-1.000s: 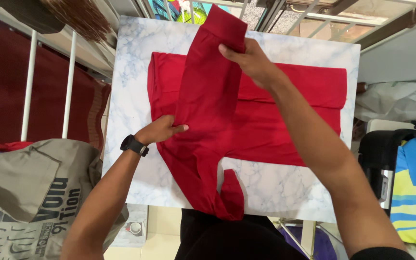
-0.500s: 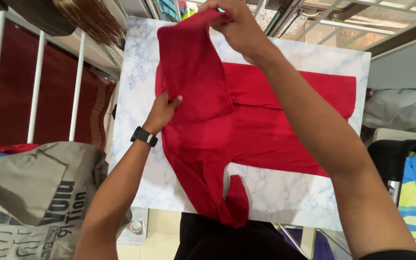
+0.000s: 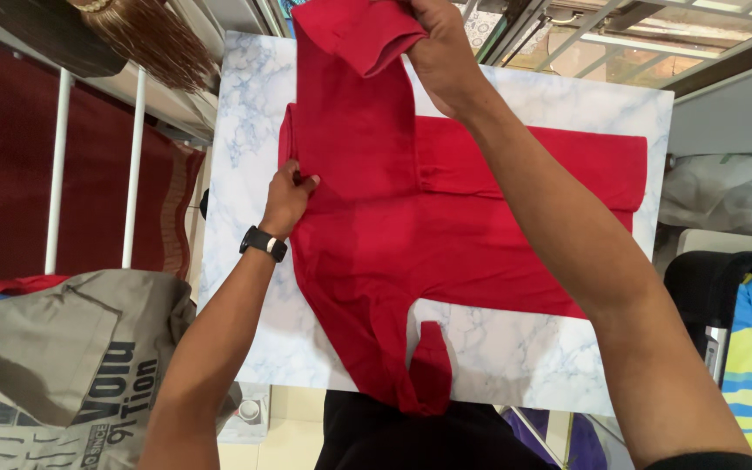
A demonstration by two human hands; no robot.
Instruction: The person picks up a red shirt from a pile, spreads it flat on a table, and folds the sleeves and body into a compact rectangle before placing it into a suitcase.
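Few such things show. At the lower left, a grey-olive garment (image 3: pixel 54 348) lies draped near the white railing (image 3: pixel 57 165), and it carries a large printed graphic (image 3: pixel 97 396): bold dark block lettering with smaller pale lettering beneath it, all seen upside down. Low down, just beside the near left corner of the marble-patterned desk (image 3: pixel 245 130), stands a small white container (image 3: pixel 250 411) with a round dark-ringed mark on top; what it is cannot be told. At the far right, a crumpled white plastic bag (image 3: pixel 724 196) with a green patch lies beside the desk.
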